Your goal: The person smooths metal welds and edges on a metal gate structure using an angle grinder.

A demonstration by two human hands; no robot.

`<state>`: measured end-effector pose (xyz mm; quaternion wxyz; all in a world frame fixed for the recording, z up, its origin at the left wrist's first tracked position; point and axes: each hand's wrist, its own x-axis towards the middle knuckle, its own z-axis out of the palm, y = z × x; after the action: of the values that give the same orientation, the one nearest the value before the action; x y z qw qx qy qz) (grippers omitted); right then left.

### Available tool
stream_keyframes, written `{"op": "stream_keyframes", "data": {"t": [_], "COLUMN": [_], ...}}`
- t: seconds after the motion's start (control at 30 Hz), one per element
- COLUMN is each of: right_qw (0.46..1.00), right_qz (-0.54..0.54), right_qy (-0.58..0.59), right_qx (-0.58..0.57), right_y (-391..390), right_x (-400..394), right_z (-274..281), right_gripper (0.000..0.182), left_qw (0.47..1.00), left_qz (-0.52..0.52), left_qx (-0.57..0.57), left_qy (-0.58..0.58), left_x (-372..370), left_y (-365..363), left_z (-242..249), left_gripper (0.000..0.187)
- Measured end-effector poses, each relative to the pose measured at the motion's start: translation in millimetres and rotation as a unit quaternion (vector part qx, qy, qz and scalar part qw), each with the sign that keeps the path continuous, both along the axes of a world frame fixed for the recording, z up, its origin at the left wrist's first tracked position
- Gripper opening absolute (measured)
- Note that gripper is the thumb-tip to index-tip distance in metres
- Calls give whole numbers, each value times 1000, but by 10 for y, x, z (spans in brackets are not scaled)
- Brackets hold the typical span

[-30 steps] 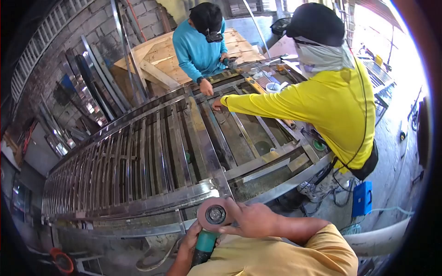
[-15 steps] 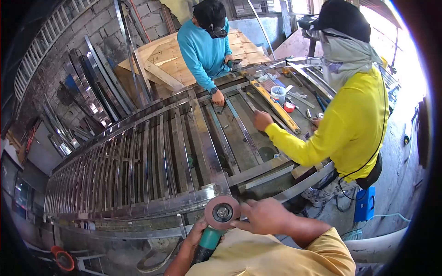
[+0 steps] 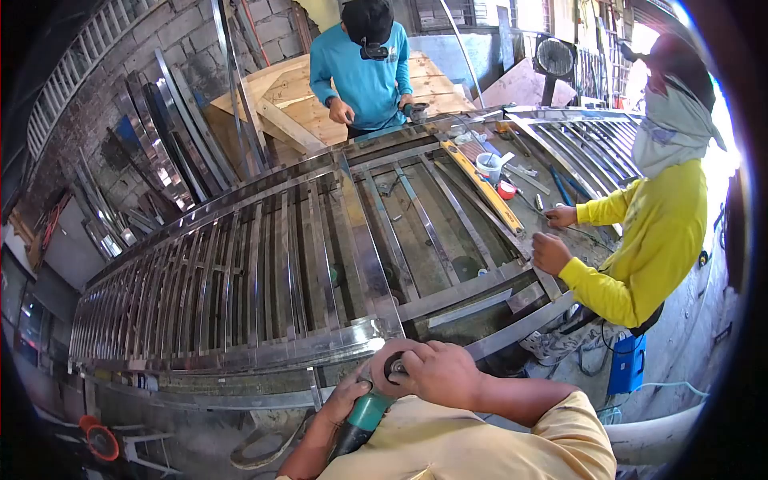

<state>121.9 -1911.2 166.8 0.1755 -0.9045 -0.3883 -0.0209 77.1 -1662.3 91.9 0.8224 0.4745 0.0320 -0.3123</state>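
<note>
A green angle grinder (image 3: 369, 410) is held close to my chest, its reddish flat disc (image 3: 379, 371) facing up. My left hand (image 3: 346, 400) is wrapped around the grinder near its head. The fingers of my right hand (image 3: 442, 376) curl over the disc and its dark centre nut, hiding much of both. Just beyond the grinder lies the near rail of a shiny metal gate frame (image 3: 312, 342) with many parallel bars.
A co-worker in blue (image 3: 364, 84) stands across the frame with another grinder (image 3: 416, 112). At right, a co-worker in yellow (image 3: 664, 232) works near a yellow spirit level (image 3: 483, 186) and a white tub (image 3: 488, 166). A blue box (image 3: 627, 364) sits on the floor.
My right hand has moved left from the disc's edge onto its centre. The co-worker in yellow has straightened and shifted right; the one in blue has drawn a hand back from the frame.
</note>
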Motion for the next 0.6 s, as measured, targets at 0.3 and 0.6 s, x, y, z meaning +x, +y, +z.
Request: {"op": "stream_keyframes", "data": {"t": [0.3, 0.6], "right_qw": [989, 997], "right_qz": [29, 6], "right_qy": [-35, 12], "right_qx": [143, 75], "right_y": [-57, -160], "right_x": [44, 2], "right_z": [114, 62], "right_gripper": [24, 29], "left_qw": [1000, 996], "left_qz": [-9, -11], "left_qx": [-3, 64], "left_qy": [-29, -62], "left_x": [19, -17], "left_y": [-16, 36], "left_z": [-108, -469], "left_gripper": [85, 87]}}
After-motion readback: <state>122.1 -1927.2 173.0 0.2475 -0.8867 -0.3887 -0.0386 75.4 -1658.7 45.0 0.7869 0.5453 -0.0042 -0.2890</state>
